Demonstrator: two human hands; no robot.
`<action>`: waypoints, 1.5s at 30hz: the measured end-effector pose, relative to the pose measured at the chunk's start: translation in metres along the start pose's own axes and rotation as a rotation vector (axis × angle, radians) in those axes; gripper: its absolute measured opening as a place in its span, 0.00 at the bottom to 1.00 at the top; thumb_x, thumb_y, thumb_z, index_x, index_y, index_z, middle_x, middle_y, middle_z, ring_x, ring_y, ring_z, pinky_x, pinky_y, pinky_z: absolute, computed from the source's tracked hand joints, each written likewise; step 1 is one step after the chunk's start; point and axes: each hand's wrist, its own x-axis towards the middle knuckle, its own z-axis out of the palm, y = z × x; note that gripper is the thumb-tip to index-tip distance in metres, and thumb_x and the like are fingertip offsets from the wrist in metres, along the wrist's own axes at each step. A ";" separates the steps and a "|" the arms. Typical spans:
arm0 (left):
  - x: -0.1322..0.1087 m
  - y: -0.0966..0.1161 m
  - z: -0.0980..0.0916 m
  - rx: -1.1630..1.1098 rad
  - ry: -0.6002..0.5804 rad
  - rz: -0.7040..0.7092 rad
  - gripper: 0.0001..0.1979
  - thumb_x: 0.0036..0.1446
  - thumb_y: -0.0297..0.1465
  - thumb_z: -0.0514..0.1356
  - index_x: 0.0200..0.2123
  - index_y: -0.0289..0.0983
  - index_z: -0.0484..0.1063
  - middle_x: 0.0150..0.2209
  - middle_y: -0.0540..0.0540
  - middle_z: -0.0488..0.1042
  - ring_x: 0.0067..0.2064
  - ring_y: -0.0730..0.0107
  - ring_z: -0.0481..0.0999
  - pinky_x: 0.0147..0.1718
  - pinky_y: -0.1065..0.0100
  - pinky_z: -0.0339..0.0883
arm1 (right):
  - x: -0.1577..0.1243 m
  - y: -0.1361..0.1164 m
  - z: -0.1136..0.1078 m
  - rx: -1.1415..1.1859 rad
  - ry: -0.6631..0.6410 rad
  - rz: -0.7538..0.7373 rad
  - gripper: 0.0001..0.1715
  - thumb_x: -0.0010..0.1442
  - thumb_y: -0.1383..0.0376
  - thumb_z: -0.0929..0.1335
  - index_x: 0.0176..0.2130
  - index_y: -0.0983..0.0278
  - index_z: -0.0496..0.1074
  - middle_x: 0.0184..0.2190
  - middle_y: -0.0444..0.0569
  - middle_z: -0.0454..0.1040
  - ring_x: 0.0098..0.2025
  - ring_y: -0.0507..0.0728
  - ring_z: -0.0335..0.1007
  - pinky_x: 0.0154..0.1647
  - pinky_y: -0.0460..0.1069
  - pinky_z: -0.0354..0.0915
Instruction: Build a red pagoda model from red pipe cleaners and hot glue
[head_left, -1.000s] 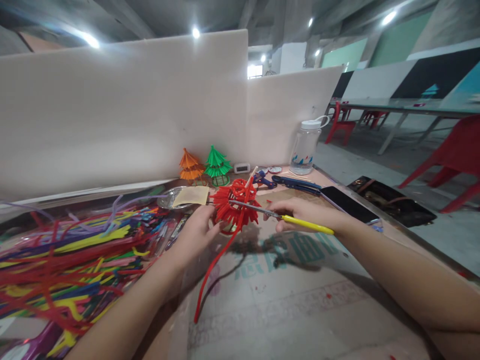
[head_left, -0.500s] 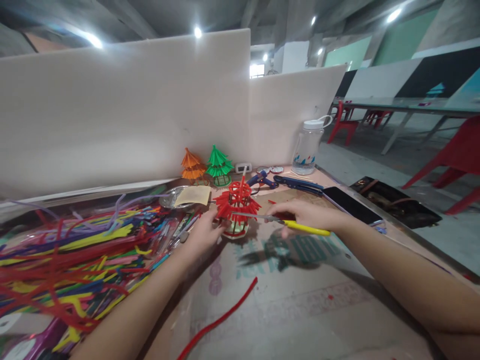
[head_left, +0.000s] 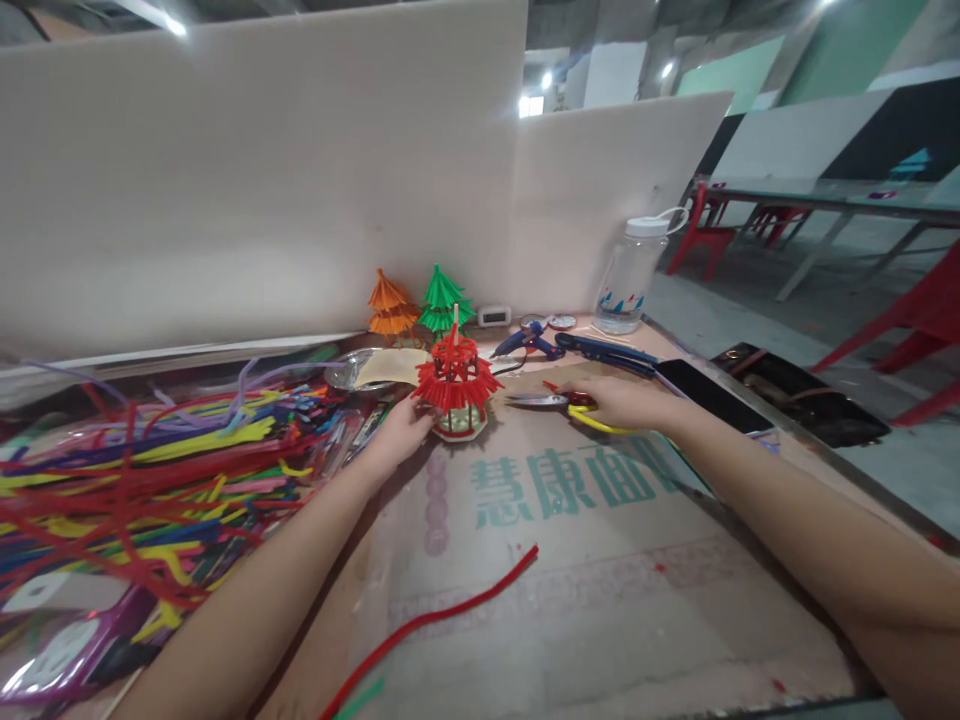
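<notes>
A small red pavilion model [head_left: 459, 388], with a fringed roof, a pale post on top and a light base, stands upright on the table. My left hand [head_left: 405, 432] has its fingers closed at the model's lower left side; the fingertips are partly hidden. To the right, my right hand [head_left: 626, 400] holds the yellow handles of a pair of scissors [head_left: 544, 401] low over the tabletop. The blades point left toward the model, a short distance from it. A long red pipe cleaner [head_left: 442, 617] lies curved in front of both hands.
Many coloured pipe cleaners [head_left: 142, 480] are heaped at left. Behind stand an orange model [head_left: 390, 305] and a green one [head_left: 444, 300]. A glue gun [head_left: 531, 341], blue-handled pliers [head_left: 607, 355], a phone [head_left: 712, 400] and a water bottle [head_left: 628, 280] line the back right.
The scissors have moved from in front of the red model to its right and been lowered to the tabletop. The model is now set more upright, and the view has tipped down.
</notes>
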 end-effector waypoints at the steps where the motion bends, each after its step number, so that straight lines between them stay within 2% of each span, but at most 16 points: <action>1: 0.000 0.000 0.000 -0.004 -0.011 0.012 0.19 0.56 0.36 0.58 0.47 0.32 0.75 0.48 0.37 0.81 0.51 0.54 0.79 0.54 0.55 0.70 | 0.000 -0.005 0.000 -0.041 0.022 -0.014 0.23 0.62 0.60 0.67 0.55 0.65 0.75 0.51 0.61 0.77 0.49 0.65 0.73 0.46 0.53 0.65; 4: -0.001 0.003 0.002 -0.001 -0.046 0.047 0.19 0.57 0.35 0.57 0.49 0.33 0.75 0.48 0.40 0.81 0.53 0.54 0.78 0.56 0.54 0.69 | -0.007 -0.031 -0.009 -0.091 0.063 -0.078 0.21 0.63 0.62 0.66 0.53 0.67 0.75 0.50 0.63 0.76 0.50 0.65 0.72 0.49 0.54 0.64; 5: -0.002 0.005 0.003 0.006 -0.055 0.056 0.19 0.57 0.35 0.57 0.49 0.34 0.76 0.48 0.40 0.81 0.53 0.54 0.78 0.56 0.54 0.69 | -0.011 -0.043 -0.012 -0.039 0.017 -0.132 0.21 0.63 0.61 0.68 0.53 0.67 0.75 0.49 0.61 0.76 0.49 0.64 0.72 0.48 0.53 0.64; 7: -0.004 0.008 0.004 0.029 -0.065 0.069 0.18 0.56 0.34 0.57 0.47 0.34 0.78 0.47 0.41 0.81 0.52 0.54 0.78 0.57 0.54 0.68 | -0.022 -0.071 -0.012 0.145 -0.231 -0.237 0.25 0.62 0.53 0.70 0.55 0.61 0.73 0.45 0.52 0.78 0.43 0.59 0.74 0.42 0.50 0.65; 9: -0.005 0.009 0.004 0.057 -0.059 0.073 0.16 0.56 0.33 0.57 0.44 0.34 0.78 0.46 0.41 0.82 0.50 0.54 0.79 0.56 0.54 0.69 | -0.033 -0.099 -0.003 0.212 -0.358 -0.321 0.33 0.55 0.46 0.74 0.55 0.57 0.72 0.43 0.48 0.78 0.41 0.59 0.74 0.39 0.49 0.64; 12: -0.005 0.009 0.003 0.095 -0.045 0.074 0.15 0.56 0.33 0.56 0.42 0.33 0.79 0.44 0.40 0.82 0.47 0.53 0.79 0.53 0.54 0.70 | -0.042 -0.128 0.022 0.222 -0.376 -0.441 0.38 0.48 0.44 0.77 0.52 0.59 0.73 0.42 0.49 0.79 0.40 0.60 0.73 0.36 0.49 0.63; 14: -0.005 0.008 0.002 0.116 -0.041 0.078 0.16 0.56 0.33 0.56 0.42 0.32 0.78 0.43 0.40 0.82 0.48 0.53 0.79 0.53 0.54 0.70 | -0.043 -0.137 0.037 0.231 -0.363 -0.486 0.29 0.54 0.47 0.75 0.49 0.61 0.74 0.41 0.50 0.79 0.40 0.59 0.74 0.37 0.48 0.62; 17: -0.006 0.009 0.002 0.145 -0.044 0.081 0.15 0.56 0.32 0.56 0.41 0.33 0.79 0.42 0.40 0.82 0.47 0.53 0.80 0.52 0.54 0.71 | -0.038 -0.139 0.047 0.246 -0.352 -0.469 0.12 0.67 0.57 0.68 0.43 0.61 0.77 0.37 0.48 0.81 0.38 0.55 0.75 0.38 0.47 0.62; 20: -0.007 0.012 0.007 0.172 -0.053 0.078 0.15 0.57 0.33 0.55 0.39 0.34 0.79 0.40 0.41 0.83 0.47 0.52 0.80 0.51 0.54 0.72 | -0.032 -0.131 0.040 0.251 -0.319 -0.402 0.10 0.68 0.62 0.67 0.40 0.62 0.78 0.35 0.47 0.80 0.36 0.54 0.74 0.36 0.46 0.61; 24: -0.008 0.023 0.005 0.209 -0.083 0.066 0.16 0.58 0.35 0.54 0.42 0.35 0.79 0.44 0.41 0.82 0.49 0.53 0.79 0.52 0.56 0.71 | -0.025 -0.112 0.012 0.259 -0.160 -0.305 0.14 0.69 0.60 0.64 0.37 0.64 0.76 0.32 0.48 0.77 0.31 0.53 0.69 0.32 0.46 0.60; 30: -0.018 0.059 -0.056 0.367 -0.145 -0.034 0.13 0.50 0.37 0.63 0.35 0.39 0.82 0.39 0.41 0.84 0.41 0.52 0.82 0.40 0.63 0.74 | -0.027 -0.093 -0.036 0.253 0.096 -0.204 0.20 0.68 0.53 0.63 0.32 0.64 0.71 0.28 0.45 0.72 0.29 0.52 0.64 0.30 0.46 0.56; 33: -0.031 0.091 -0.079 0.561 -0.145 -0.056 0.13 0.55 0.40 0.60 0.36 0.43 0.83 0.40 0.46 0.84 0.41 0.54 0.83 0.39 0.66 0.74 | -0.029 -0.095 -0.047 0.229 0.204 -0.251 0.23 0.68 0.51 0.63 0.29 0.63 0.69 0.27 0.45 0.70 0.29 0.52 0.63 0.30 0.47 0.55; 36: -0.044 0.126 -0.070 0.542 -0.076 -0.018 0.15 0.60 0.41 0.57 0.39 0.44 0.83 0.40 0.48 0.84 0.41 0.55 0.82 0.39 0.65 0.74 | -0.027 -0.099 -0.045 0.262 0.272 -0.242 0.21 0.67 0.51 0.64 0.30 0.63 0.70 0.27 0.45 0.70 0.28 0.52 0.63 0.29 0.46 0.56; 39: -0.054 0.147 -0.045 0.463 -0.171 0.057 0.16 0.62 0.41 0.58 0.48 0.45 0.81 0.47 0.48 0.82 0.47 0.56 0.80 0.46 0.64 0.72 | -0.026 -0.105 -0.039 0.428 0.339 -0.163 0.20 0.67 0.50 0.64 0.32 0.63 0.70 0.23 0.43 0.68 0.25 0.51 0.62 0.26 0.46 0.56; 42: -0.058 0.152 -0.023 0.450 -0.200 0.127 0.16 0.65 0.39 0.55 0.48 0.43 0.80 0.47 0.47 0.82 0.45 0.58 0.80 0.45 0.64 0.71 | -0.027 -0.108 -0.038 0.605 0.390 -0.087 0.23 0.65 0.46 0.64 0.33 0.62 0.68 0.19 0.40 0.64 0.20 0.50 0.58 0.22 0.46 0.54; 45: -0.058 0.150 -0.016 0.464 -0.269 0.179 0.14 0.66 0.36 0.55 0.42 0.42 0.81 0.42 0.48 0.83 0.41 0.61 0.79 0.40 0.66 0.68 | -0.029 -0.102 -0.045 0.575 0.433 -0.044 0.26 0.62 0.43 0.66 0.31 0.62 0.69 0.20 0.42 0.66 0.20 0.50 0.59 0.21 0.46 0.55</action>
